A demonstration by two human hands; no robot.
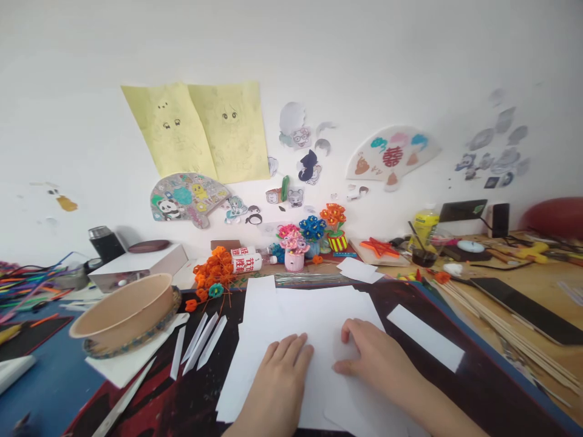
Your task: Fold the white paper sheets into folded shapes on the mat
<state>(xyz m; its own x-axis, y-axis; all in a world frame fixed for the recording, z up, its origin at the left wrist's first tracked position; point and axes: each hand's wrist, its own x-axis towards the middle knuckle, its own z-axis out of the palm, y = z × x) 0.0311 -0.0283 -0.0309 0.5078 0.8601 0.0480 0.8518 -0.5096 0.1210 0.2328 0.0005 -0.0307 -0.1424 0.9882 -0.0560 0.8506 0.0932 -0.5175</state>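
Several overlapping sheets of white paper [319, 309] lie in front of me on a dark mat. Flat on the paper rests my left hand [280, 382], its fingers stretched forward and holding nothing. My right hand [368, 352] touches the paper on the right, thumb and index finger apart with a gap between them and nothing visible in it. Narrow folded white strips [200, 346] lie on the mat to the left. A white paper rectangle [426, 337] is to the right of the sheets.
A beige bowl [122, 306] and scissors [125, 397] are at the left. Orange pipe-cleaner flowers [214, 267] and a pink flower pot [294, 260] stand behind the paper. Wooden sticks [510, 340], a black phone [528, 309] and a cup of dark liquid [423, 257] are at the right.
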